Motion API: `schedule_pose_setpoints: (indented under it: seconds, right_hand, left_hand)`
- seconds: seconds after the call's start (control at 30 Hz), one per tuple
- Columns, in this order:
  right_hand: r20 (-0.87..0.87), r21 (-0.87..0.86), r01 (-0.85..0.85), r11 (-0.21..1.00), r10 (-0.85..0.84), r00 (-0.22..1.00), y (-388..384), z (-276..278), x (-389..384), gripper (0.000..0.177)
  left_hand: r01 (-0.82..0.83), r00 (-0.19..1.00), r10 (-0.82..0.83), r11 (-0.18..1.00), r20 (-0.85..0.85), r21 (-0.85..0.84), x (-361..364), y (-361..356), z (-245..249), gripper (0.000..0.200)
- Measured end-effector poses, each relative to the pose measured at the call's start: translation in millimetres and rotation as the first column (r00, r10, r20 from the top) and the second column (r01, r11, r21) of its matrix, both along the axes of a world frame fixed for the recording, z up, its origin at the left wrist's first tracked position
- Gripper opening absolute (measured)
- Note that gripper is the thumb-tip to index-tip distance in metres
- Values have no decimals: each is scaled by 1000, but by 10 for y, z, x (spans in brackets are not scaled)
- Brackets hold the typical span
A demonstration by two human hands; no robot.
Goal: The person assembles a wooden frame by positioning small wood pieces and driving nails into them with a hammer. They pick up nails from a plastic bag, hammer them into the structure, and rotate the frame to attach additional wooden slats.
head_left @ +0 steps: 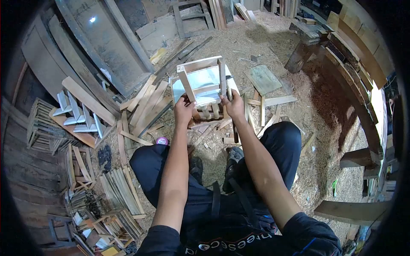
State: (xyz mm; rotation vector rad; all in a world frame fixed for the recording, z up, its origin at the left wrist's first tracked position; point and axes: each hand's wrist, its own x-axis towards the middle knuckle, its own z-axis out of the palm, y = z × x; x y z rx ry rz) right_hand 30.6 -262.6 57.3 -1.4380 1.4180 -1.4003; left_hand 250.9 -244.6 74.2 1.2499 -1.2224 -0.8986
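Observation:
In the head view, a small wooden frame (206,88) with side bars and a crosspiece is held up in front of my knees. My left hand (184,112) grips its near left corner, thumb on the wood. At the near right corner, my right hand (233,106) is closed around the other side bar. Under the frame is a low stand with a pale bluish-white top (205,79). Just right of the frame lies what looks like a hammer (229,78), its dark head showing; my right hand partly covers the handle.
Wood offcuts and sawdust cover the floor. A greenish board (263,80) lies at right of the stand. Stacked slats (121,192) and small frames lie at left. Large panels (98,42) lean at back left. A curved wooden structure (354,89) stands at right. A pink roll (162,141) is near my left knee.

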Motion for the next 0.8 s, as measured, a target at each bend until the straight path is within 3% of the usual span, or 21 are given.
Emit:
schedule_pose_setpoints:
  seconds: [0.43,0.63,0.7,0.8]
  right_hand:
    - [-21,7,11,1000,-11,1000,24,32,-1,40]
    - [-58,3,12,1000,-12,998,-7,-50,-10,40]
    - [61,-19,-2,1000,3,998,-48,-119,21,40]
    - [48,-14,-1,1000,1,999,-37,-112,16,41]
  left_hand:
    - [18,995,-24,998,-94,-66,23,-30,-109,32]
    - [0,997,-4,999,-76,-47,4,-6,-112,33]
    - [-14,1000,14,1000,-19,-6,-10,55,-39,33]
    - [-30,1000,30,999,6,-13,-45,92,17,29]
